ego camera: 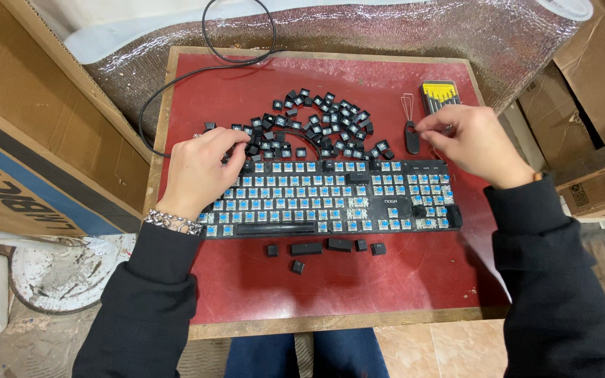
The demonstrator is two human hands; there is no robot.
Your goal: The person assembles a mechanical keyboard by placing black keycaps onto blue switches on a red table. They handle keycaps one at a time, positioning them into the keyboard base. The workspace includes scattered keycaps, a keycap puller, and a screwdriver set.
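A black keyboard point(330, 199) with most of its caps removed lies across the middle of a small red table point(386, 280), so that the blue switches are showing in rows. The left hand point(201, 171) rests on the upper left corner of the keyboard, its fingers curled and the fingertips closed on a black keycap point(236, 155) at the top row. The right hand point(474, 140) is just above the upper right corner of the keyboard, with the thumb and the first fingers pinched together on something very thin; I cannot tell exactly what it is. Just beside this hand, to its left, lies a wire keycap puller point(411, 126) with a black handle. Behind the keyboard a heap of loose keycaps point(316, 126) is spread in an arc, and a few more caps point(330, 246) lie in front of it. A set of small screwdrivers point(439, 94) with yellow tops stands near the far right edge, and a black cable point(204, 70) runs off the far left side.
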